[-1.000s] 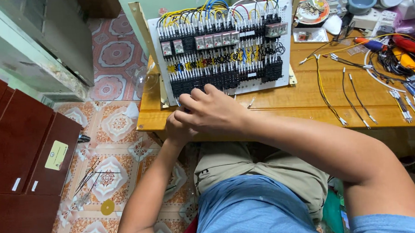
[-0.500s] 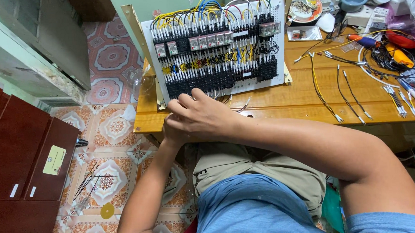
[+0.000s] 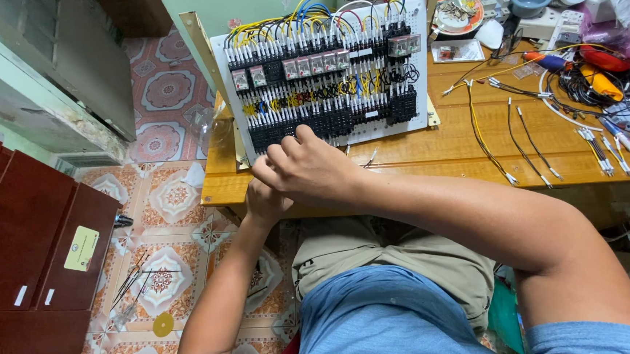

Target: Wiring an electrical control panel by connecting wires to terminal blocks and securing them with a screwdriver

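Right hand (image 3: 307,166): fingers curled, touching wiring panel (image 3: 323,74) lower edge | left hand (image 3: 265,202): beneath, grip unclear

The right hand (image 3: 307,166) is held knuckles up, its fingers curled downward and bunched toward the far left. The left hand (image 3: 264,200) is tucked beneath it, mostly hidden, the two touching. Both forearms are bare, the right arm bent sharply at the elbow
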